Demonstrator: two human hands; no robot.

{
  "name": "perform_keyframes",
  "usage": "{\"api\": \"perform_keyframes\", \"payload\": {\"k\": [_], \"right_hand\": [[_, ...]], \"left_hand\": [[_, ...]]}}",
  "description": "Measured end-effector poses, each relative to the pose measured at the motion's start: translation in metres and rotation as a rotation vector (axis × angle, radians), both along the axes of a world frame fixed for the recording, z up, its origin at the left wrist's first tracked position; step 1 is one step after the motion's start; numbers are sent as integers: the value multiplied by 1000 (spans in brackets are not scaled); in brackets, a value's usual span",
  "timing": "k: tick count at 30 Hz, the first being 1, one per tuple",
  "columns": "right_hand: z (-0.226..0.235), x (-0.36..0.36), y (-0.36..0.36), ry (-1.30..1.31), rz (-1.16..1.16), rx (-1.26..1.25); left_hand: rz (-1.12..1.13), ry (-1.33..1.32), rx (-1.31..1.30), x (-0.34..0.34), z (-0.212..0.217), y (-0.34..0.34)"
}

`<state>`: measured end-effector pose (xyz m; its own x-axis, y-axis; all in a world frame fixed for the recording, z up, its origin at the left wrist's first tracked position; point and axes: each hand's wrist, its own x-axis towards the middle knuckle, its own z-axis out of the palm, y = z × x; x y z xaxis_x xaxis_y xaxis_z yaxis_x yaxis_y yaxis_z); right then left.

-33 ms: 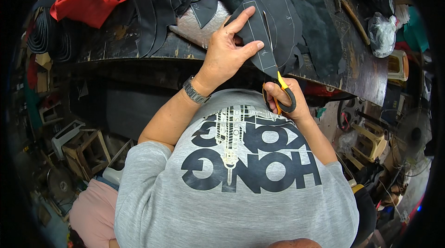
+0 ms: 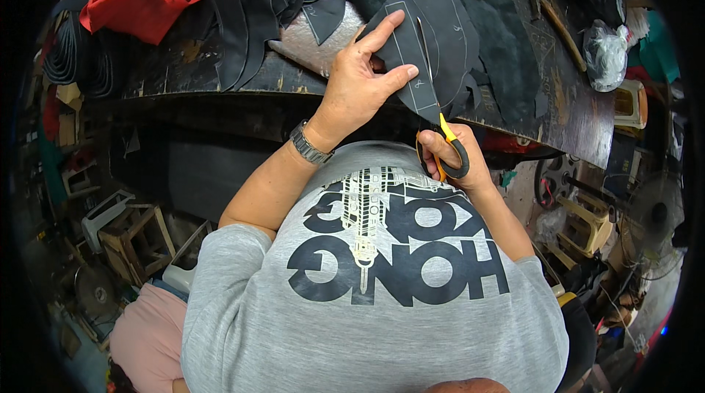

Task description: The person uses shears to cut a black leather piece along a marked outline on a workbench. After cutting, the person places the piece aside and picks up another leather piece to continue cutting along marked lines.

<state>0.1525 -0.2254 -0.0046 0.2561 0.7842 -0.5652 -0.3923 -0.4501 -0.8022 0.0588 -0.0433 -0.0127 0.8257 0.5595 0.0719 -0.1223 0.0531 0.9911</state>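
A black leather piece (image 2: 406, 31) with white marking lines, one of them a long narrow rectangle, is held at the table's near edge. My left hand (image 2: 355, 81) grips its left side, thumb and index finger on top and the other fingers mostly hidden beneath. In my right hand (image 2: 474, 160) is a pair of scissors (image 2: 446, 127) with black and yellow handles, my thumb and fingers closed round them. Their blades point away from me along the rectangle's right side, one blade showing above the leather. The lower blade is hidden.
Many dark leather cuttings (image 2: 250, 18) are heaped on the worn table (image 2: 565, 117). A silvery padded sheet (image 2: 308, 48) lies under some. A red bag (image 2: 147, 0) is at far left, a hammer (image 2: 562, 33) at right beside a clear plastic bag (image 2: 606, 55). Wooden stools (image 2: 136, 242) stand below left.
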Motion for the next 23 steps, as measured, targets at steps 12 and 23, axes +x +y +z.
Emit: {"api": "perform_keyframes", "payload": {"k": [12, 23], "right_hand": [[-3, 9, 17, 113, -77, 54], [2, 4, 14, 38, -63, -41]], "left_hand": [[-32, -33, -120, -3, 1, -3], [-23, -32, -87, -3, 1, -5]]}}
